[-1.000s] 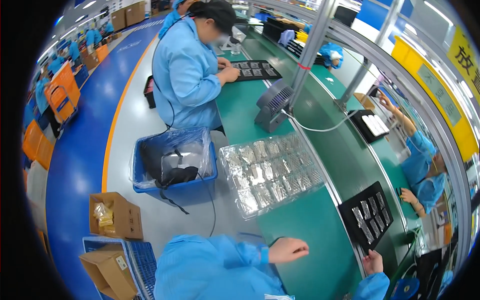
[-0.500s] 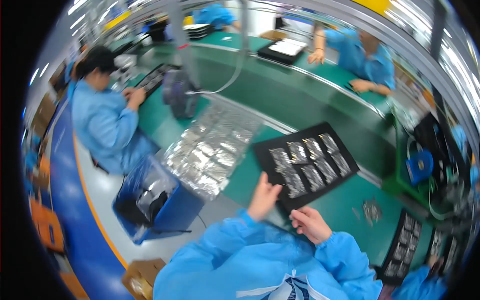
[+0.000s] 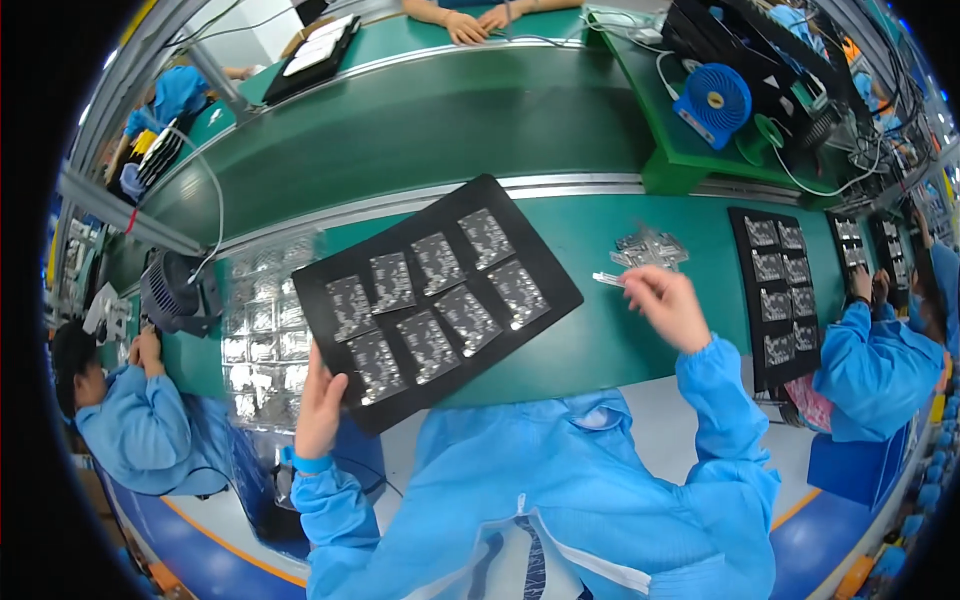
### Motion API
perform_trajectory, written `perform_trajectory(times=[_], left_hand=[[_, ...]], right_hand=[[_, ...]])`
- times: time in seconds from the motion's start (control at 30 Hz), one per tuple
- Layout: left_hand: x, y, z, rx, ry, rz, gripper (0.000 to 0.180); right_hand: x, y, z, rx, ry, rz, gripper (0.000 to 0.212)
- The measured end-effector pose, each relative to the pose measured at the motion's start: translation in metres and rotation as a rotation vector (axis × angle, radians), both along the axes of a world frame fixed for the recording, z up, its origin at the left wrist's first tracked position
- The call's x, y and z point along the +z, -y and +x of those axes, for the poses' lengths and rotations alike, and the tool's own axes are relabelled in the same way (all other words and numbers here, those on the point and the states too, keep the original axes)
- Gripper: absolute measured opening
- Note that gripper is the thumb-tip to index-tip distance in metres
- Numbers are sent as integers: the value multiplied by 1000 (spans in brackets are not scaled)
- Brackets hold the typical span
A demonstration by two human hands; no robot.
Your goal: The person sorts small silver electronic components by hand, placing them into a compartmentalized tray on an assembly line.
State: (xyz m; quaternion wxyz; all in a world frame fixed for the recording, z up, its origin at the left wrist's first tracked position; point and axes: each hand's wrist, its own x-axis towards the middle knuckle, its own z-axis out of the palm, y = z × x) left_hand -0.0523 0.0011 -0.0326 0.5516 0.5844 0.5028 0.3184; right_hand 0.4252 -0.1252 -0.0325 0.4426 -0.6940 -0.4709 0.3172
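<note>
A black tray (image 3: 400, 402) carries several small dark circuit boards (image 3: 436, 263) laid in two rows. My left hand (image 3: 318, 408) grips its left near edge, thumb on top and fingers mostly hidden behind. The tray sits at a slant over the green bench, its near corner past the bench edge. Off to its right, my right hand (image 3: 668, 308) pinches a small, thin, silvery or clear strip (image 3: 607, 279) between thumb and fingertips. Just beyond that hand lies a loose pile of similar-looking small pieces (image 3: 650, 248).
Clear packaging with silvery pockets (image 3: 265, 335) lies left, beside a dark fan (image 3: 178, 292). A blue fan (image 3: 714, 103) stands on a green raised shelf. Another board-filled black tray (image 3: 748, 345) is at right. Co-workers sit on both sides and across the green belt (image 3: 420, 130).
My view has swung to the right. The right hand has left the tray's near edge, moved right and now holds a small strip. The left hand stays on the tray.
</note>
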Motion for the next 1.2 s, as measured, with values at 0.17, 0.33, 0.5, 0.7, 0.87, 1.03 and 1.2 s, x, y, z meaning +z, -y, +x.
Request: perform_trajectory(times=[0.17, 0.33, 0.5, 0.7, 0.87, 1.03, 1.2], left_hand=[[24, -16, 2, -46, -74, 0, 70], [36, -38, 7, -115, -3, -49, 70], [57, -55, -4, -225, -168, -86, 71], [43, -45, -11, -326, -425, 79, 68], [55, -34, 21, -325, -423, 43, 73], [53, -29, 13, -236, -522, 87, 70], [52, -32, 29, -178, -864, 438, 54]], right_hand=[[-11, -18, 51, -206, 494, 155, 10], [-4, -42, 57, -109, 540, 134, 9], [0, -43, 25, 198, 483, 163, 13], [14, -17, -16, 178, 701, 199, 17], [30, 8, -28, 81, 671, 114, 23], [22, 0, -39, 100, 697, 147, 19], [21, -10, -43, 76, 812, 131, 15]])
